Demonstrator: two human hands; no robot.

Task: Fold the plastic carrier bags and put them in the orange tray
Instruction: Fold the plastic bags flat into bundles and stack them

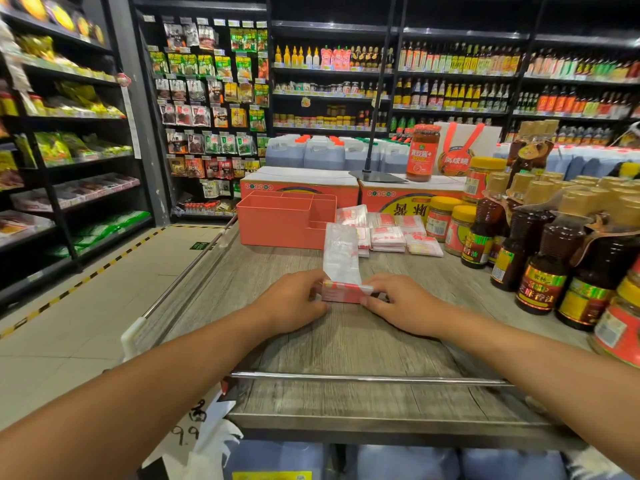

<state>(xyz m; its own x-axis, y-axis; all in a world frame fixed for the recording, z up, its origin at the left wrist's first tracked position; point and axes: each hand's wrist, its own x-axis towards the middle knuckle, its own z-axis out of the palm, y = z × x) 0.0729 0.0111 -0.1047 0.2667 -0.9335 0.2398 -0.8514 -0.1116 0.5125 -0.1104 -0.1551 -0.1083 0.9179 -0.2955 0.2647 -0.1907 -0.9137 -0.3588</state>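
Note:
A clear plastic carrier bag (341, 254) with red print lies as a long narrow strip on the grey wooden counter (346, 341). Its near end is folded into a small thick packet. My left hand (294, 299) grips the packet's left side and my right hand (401, 303) grips its right side. The orange tray (277, 221), with several compartments, stands at the back left of the counter and looks empty. Several folded bags (388, 233) lie in small stacks to the right of the tray.
Dark sauce bottles (540, 271) and yellow-lidded jars (457, 226) crowd the counter's right side. Orange cartons (301, 185) with a tall red jar (423, 152) stand behind the tray. A metal rail (367, 377) runs along the near edge. Stocked shelves line the aisle on the left.

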